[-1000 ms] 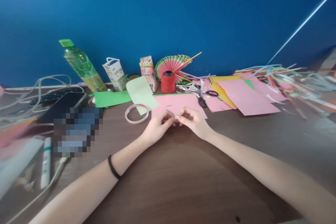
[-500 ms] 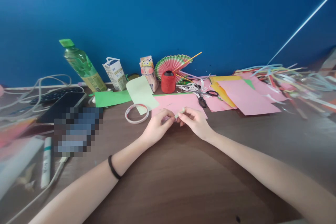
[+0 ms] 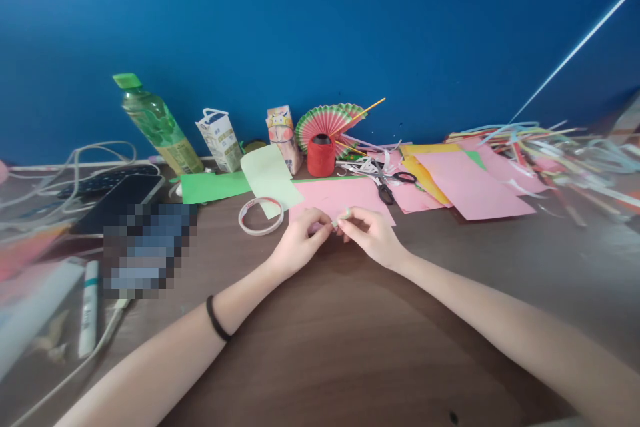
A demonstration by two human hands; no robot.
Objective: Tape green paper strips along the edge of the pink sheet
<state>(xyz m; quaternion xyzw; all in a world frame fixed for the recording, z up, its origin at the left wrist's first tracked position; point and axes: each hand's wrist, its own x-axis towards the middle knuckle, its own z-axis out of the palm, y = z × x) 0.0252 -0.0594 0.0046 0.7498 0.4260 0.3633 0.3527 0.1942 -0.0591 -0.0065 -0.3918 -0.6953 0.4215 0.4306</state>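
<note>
My left hand (image 3: 299, 243) and my right hand (image 3: 371, 235) meet over the brown table (image 3: 350, 347), fingertips pinched together on a small pale green paper piece (image 3: 340, 217). They rest at the near edge of a pink paper sheet (image 3: 335, 197). A roll of white tape (image 3: 261, 215) lies just left of my left hand, partly under a light green sheet (image 3: 269, 177). A black band circles my left wrist.
Against the blue wall stand a green bottle (image 3: 155, 123), two small cartons (image 3: 220, 140), a red thread spool (image 3: 321, 155) and a paper fan (image 3: 327, 121). Scissors (image 3: 387, 185) lie on pink sheets. Paper strips (image 3: 540, 147) pile at right. Phone, cables and a pen (image 3: 89, 307) crowd the left.
My hands stay together in the same spot; the fingers have shifted only slightly on the small paper piece.
</note>
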